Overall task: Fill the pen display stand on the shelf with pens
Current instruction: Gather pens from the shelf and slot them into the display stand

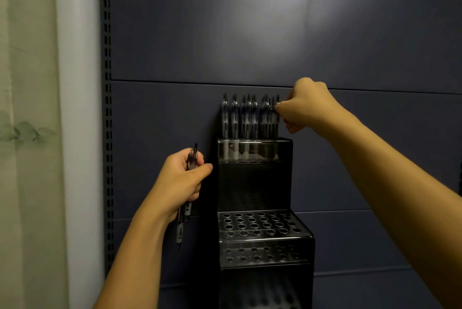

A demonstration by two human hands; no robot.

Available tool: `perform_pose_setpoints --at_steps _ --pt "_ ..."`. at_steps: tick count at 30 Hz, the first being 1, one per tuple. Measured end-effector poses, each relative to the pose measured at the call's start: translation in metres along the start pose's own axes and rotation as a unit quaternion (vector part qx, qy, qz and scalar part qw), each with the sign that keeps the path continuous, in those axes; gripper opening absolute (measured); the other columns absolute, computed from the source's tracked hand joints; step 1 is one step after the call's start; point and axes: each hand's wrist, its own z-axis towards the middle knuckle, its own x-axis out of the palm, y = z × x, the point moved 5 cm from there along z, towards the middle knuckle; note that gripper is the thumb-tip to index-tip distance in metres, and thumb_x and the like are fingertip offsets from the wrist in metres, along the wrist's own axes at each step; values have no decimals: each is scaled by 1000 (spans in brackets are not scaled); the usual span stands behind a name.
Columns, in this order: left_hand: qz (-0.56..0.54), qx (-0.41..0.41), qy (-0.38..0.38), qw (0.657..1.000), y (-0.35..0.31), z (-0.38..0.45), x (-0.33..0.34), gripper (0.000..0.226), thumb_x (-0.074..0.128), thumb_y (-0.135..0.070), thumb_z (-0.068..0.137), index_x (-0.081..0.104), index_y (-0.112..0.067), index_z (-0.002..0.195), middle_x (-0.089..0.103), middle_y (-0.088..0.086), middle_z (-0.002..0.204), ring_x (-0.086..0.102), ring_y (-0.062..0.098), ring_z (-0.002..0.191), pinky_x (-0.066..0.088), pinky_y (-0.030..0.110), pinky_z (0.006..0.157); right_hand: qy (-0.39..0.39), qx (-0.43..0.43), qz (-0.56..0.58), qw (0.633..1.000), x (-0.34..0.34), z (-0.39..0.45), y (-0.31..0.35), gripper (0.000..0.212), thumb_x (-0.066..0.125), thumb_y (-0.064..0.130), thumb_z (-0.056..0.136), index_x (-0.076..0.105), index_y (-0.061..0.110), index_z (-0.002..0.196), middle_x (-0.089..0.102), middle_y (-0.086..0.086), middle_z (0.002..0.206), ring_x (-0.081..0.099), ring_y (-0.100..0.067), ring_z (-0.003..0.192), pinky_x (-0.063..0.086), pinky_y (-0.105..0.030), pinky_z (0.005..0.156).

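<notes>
A black tiered pen display stand (255, 183) stood against a dark blue shelf panel (250, 33). Its top tier held a row of upright pens (246, 118); the lower tier's holes were empty. The right hand (303, 106) pinched the rightmost pen. The left hand (181, 181) gripped spare pens (183, 218) just left of the stand.

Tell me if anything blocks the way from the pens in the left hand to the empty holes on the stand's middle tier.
Nothing visible does. The left hand holds its pens just left of the pen display stand, and the middle tier's empty holes lie open and uncovered. The right hand is up at the top-row pens.
</notes>
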Motion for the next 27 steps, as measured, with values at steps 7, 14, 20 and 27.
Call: perform_pose_setpoints --at_steps 7,14,20,27 --pt "2 1 1 1000 -2 -1 0 21 62 -1 95 50 -13 83 34 -2 56 26 12 44 22 26 45 -86 -141 -108 980 -5 -26 49 36 64 5 80 35 8 58 32 -9 52 26 -22 50 34 -32 51" --pt "35 13 -6 999 -9 -5 2 14 64 -2 93 54 -8 85 41 -3 55 33 11 42 26 25 41 100 -289 -91 948 43 -52 101 25 72 41 90 77 17 87 72 3 77 66 -11 70 56 -27 66" --pt "61 20 -4 998 -14 -8 0 18 65 -4 91 59 -1 108 47 5 63 38 12 44 30 26 39 171 -315 -64 931 76 -53 100 26 78 35 88 73 14 102 68 7 86 63 -7 78 41 -12 60" --pt "67 29 24 997 -17 -10 8 11 65 -4 91 59 -7 99 44 -3 56 37 10 43 30 27 41 192 -297 -14 935 76 -52 95 14 81 24 85 77 15 96 72 9 79 68 -4 77 55 -19 72"
